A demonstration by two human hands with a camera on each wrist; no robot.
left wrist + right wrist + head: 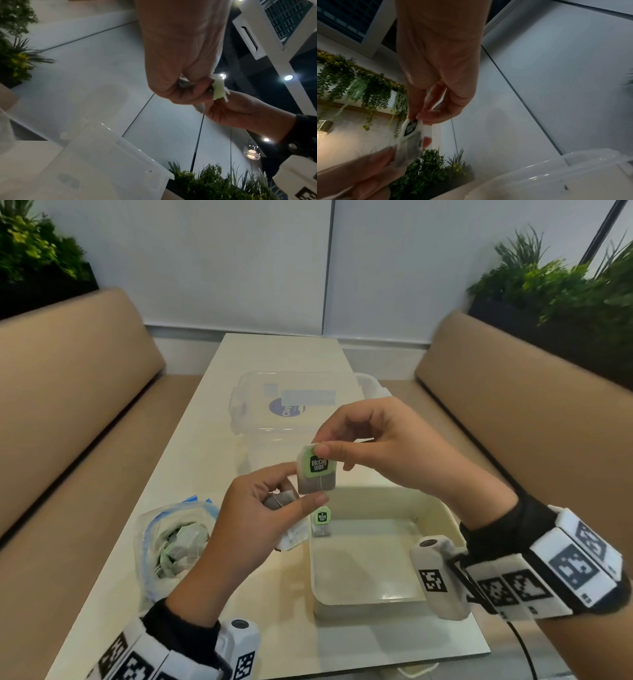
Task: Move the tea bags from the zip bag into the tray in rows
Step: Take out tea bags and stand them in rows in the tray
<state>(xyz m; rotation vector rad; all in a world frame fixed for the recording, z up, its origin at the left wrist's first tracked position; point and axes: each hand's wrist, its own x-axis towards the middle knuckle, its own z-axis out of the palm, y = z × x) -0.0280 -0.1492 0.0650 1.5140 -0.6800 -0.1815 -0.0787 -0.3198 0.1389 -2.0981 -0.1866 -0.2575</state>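
- Head view: the right hand (387, 446) pinches the top edge of a tea bag (316, 470) between thumb and forefinger and holds it in the air, above the far left corner of the tray (442, 510). The left hand (255, 518) is curled round a second tea bag (279, 501) and its fingertips touch the lower edge of the first. A green tag (321, 517) hangs on a string below the hands, over the tray's far left corner. The zip bag (171, 537) lies open on the table (212, 412), left of the tray, with more bags inside. A clear lidded box (274, 409) stands beyond.
- Judgement: the two bags seem tangled by their strings; part them gently and pull on the paper, not the thread, so nothing tears.
- Left wrist view: the left hand (180, 60) is clamped on a grey bag, with the right hand (240, 112) meeting it at a pale tag (219, 88).
- Right wrist view: the right hand's fingertips (426, 116) nip the tag end of the bag (410, 140). Advice: lay it flat against the tray's far wall to start a straight row, tag tucked on top.
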